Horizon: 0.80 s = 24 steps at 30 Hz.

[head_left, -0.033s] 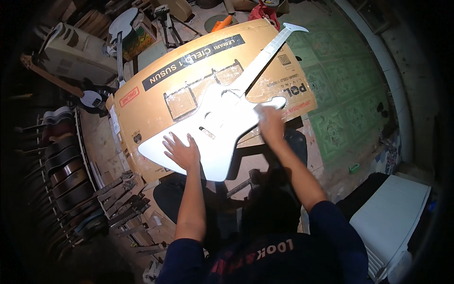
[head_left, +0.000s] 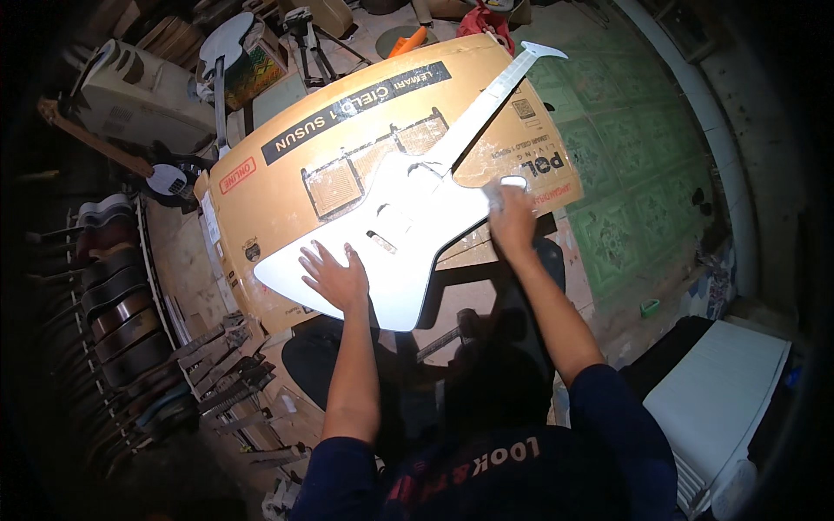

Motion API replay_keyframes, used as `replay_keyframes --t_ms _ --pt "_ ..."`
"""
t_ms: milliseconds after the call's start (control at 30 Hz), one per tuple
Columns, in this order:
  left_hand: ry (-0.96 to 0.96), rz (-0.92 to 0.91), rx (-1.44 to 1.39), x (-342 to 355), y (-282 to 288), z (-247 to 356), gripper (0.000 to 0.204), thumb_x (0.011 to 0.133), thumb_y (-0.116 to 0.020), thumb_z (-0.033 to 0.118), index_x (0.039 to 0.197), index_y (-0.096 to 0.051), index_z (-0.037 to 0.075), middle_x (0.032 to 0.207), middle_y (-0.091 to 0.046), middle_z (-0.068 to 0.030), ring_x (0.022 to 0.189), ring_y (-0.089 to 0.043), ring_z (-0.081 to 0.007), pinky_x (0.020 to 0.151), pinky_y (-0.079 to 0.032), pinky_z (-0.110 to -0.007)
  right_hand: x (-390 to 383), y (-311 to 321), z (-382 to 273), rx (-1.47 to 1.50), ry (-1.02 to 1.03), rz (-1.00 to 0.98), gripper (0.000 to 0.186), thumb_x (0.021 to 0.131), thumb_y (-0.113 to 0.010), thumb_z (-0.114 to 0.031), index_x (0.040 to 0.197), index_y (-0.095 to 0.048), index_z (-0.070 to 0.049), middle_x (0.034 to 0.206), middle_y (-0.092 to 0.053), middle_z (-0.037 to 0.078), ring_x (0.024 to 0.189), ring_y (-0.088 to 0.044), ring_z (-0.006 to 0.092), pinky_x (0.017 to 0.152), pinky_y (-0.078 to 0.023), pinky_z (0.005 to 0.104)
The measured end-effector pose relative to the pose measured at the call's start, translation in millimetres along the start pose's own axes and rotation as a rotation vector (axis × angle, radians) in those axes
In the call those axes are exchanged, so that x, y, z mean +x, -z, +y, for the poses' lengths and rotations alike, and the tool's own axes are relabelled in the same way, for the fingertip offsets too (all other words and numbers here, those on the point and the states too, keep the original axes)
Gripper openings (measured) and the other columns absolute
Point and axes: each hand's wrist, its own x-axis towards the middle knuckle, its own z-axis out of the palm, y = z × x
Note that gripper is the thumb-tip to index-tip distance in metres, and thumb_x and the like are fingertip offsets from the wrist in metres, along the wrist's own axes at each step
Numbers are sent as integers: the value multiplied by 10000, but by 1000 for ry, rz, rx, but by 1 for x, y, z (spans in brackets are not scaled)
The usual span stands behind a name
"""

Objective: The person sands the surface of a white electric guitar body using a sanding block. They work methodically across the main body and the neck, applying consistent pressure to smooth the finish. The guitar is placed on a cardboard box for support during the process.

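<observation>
A white, angular electric guitar [head_left: 330, 269] lies on a big cardboard sheet [head_left: 261, 200], its neck [head_left: 486, 104] pointing to the upper right; cut-outs show in its body. My left hand [head_left: 337, 280] rests on the lower left part of the body with fingers spread. My right hand [head_left: 512, 221] is on the right wing of the body, near its edge, fingers curled round something pale that is blurred and too small to make out.
Guitar bodies and necks [head_left: 117, 304] stand in a rack at left. More guitars [head_left: 165, 178] lie at upper left, near a dark tripod [head_left: 308, 48] and an orange object [head_left: 408, 42]. Green floor tiles [head_left: 634, 217] run along the right, and a white padded surface [head_left: 712, 399] is at lower right.
My right hand has moved a short way to the right along the guitar's wing, toward its tip. My left hand has stayed in place.
</observation>
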Motion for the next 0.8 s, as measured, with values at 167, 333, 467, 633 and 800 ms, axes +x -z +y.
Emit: replay_keyframes --t_ms 167,333,467,633,800 --pt "15 -12 -12 2 4 3 747 1019 -554 457 1600 -368 26 1698 -240 -237 1588 -187 -377 1271 -142 -577 -63 -37 -52 62 158 -110 301 873 -633 -87 1162 -696 -144 1157 -673 107 1052 -612 361 905 -507 484" --pt "10 -2 -6 2 2 -2 748 1018 -557 451 1603 -361 28 1700 -237 -236 1591 -178 -373 1274 -137 -574 -22 -22 -14 -10 220 -120 351 850 -655 -75 1193 -695 -140 1146 -679 99 1039 -612 365 928 -497 477" --pt "26 -21 -16 3 2 3 766 1006 -580 457 1607 -358 37 1700 -236 -239 1591 -177 -384 1280 -120 -568 2 4 -4 -142 -75 156 243 891 -633 -93 1117 -722 -99 1068 -684 125 1033 -615 362 903 -503 495" --pt "21 -13 -23 0 1 0 768 1004 -585 453 1607 -357 36 1698 -240 -238 1589 -182 -389 1280 -121 -567 -105 -35 -89 -6 261 -174 291 883 -630 -94 1140 -710 -204 1133 -675 38 1119 -611 313 972 -504 484" --pt "22 5 -39 3 3 0 767 999 -595 443 1601 -365 28 1691 -254 -248 1585 -190 -395 1278 -127 -570 -34 -26 -51 24 289 -144 320 890 -649 -114 1192 -697 -208 1103 -658 64 1024 -601 314 875 -481 495"
